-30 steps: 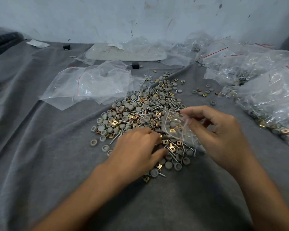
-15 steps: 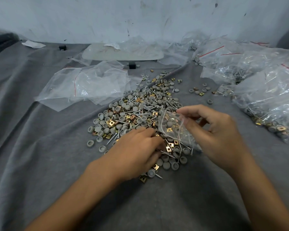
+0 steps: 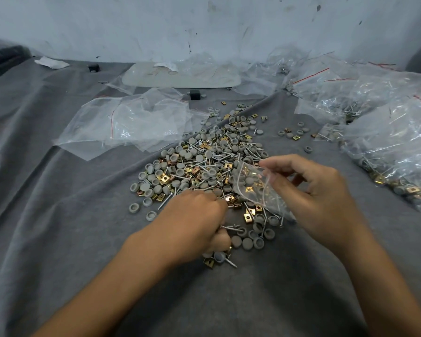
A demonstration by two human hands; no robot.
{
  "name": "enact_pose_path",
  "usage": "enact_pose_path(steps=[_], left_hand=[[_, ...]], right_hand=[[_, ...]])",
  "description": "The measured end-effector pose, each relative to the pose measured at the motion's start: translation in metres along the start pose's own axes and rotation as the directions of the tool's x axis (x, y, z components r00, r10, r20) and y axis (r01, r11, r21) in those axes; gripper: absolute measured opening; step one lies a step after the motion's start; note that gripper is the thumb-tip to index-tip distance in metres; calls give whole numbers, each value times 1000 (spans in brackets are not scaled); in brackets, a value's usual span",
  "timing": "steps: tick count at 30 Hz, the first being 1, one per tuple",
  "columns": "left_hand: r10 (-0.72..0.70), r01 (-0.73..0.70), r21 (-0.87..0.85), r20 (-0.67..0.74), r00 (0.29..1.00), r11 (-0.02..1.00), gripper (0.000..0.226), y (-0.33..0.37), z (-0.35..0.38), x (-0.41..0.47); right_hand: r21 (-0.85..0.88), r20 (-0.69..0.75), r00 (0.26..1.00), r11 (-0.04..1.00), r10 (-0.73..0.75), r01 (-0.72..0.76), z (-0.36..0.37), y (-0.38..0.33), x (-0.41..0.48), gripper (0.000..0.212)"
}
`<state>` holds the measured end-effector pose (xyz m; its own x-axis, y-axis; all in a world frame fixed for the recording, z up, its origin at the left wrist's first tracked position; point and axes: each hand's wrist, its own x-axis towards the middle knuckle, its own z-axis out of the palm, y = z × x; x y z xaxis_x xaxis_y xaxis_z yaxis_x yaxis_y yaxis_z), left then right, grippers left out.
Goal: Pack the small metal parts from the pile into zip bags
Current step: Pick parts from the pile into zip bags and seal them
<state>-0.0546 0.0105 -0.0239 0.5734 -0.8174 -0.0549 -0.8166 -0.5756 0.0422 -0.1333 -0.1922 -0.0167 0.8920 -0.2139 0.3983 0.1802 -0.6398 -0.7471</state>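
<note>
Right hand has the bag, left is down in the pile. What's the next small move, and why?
Probably lift the left hand, whose fingers seem to curl round a screw, up to the bag and drop it in. The right hand pinches the bag close beside it, just over the pile, so the reach is short.

Bare grey cloth [image 3: 46, 227] L & near side — room to pass, pile [image 3: 204, 161] ctr, filled bags [image 3: 387, 142] block R, empty bags [image 3: 136, 122] behind-L.

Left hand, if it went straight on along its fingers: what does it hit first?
Likely the brass clips just ahead of the left hand, then the zip bag that the right hand pinches. Depth is unclear.
</note>
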Motion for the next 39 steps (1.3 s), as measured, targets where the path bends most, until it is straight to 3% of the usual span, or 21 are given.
enact_pose_path(steps=[3,14,20,26,30,39], left_hand=[[-35,35,-4,19,999,999,21,-2,-1,-2],[-12,19,44,-158,987,999,14,-5,2,-3],[-155,68,-326,-249,956,943,16,-28,-11,-9],[-338,21,-703,-316,886,711,15,-38,-19,-14],[-282,-50,-786,-279,918,616,16,-30,-15,-8],[-250,9,-777,-191,949,629,12,-19,-8,3]], right_hand=[[0,3,1000,1000,5,-5,1,1,0,24],[15,1,1000,1000,-2,2,3,-1,0,27],[4,-2,1000,1000,-9,9,0,3,0,30],[-12,12,1000,1000,-14,15,4,0,-1,24],[-30,26,999,999,-25,26,10,-2,-3,22],[-27,26,999,999,-33,33,11,0,-3,21]])
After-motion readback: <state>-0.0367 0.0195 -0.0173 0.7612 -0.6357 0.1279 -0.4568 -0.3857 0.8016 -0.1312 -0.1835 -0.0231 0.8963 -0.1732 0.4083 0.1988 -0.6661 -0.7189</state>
